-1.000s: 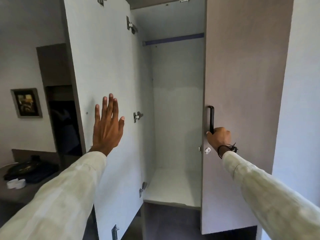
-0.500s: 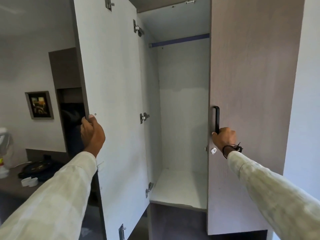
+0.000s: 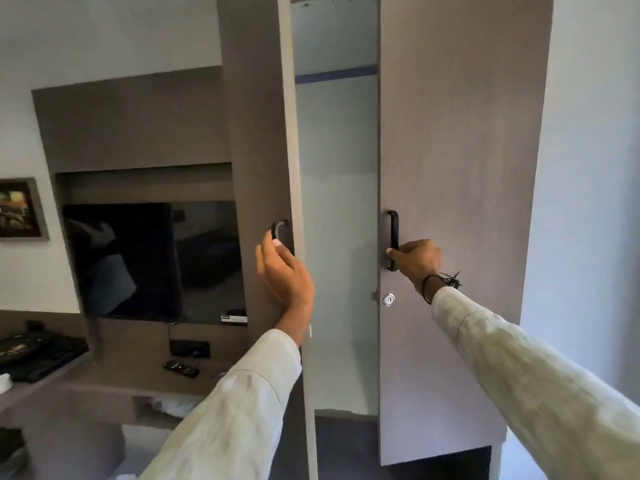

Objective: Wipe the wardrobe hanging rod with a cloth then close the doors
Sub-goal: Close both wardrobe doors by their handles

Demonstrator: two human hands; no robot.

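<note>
The grey wardrobe stands in front of me with a narrow gap between its two doors. Through the gap I see the bluish hanging rod (image 3: 335, 74) near the top. The left door (image 3: 256, 133) is swung most of the way in; my left hand (image 3: 284, 271) curls around its edge just below the black left handle (image 3: 280, 233). The right door (image 3: 457, 168) sits almost flush, and my right hand (image 3: 415, 259) grips the lower end of its black handle (image 3: 392, 233). No cloth is in view.
A dark TV (image 3: 152, 261) hangs in a grey wall unit to the left, above a shelf (image 3: 114, 375) holding a remote (image 3: 181, 368). A framed picture (image 3: 19, 209) hangs at far left. A keyhole lock (image 3: 389, 299) sits below the right handle.
The left door has swung from wide open to nearly closed. My left hand went from flat on its inner face to gripping its edge. My right hand stayed on the right handle.
</note>
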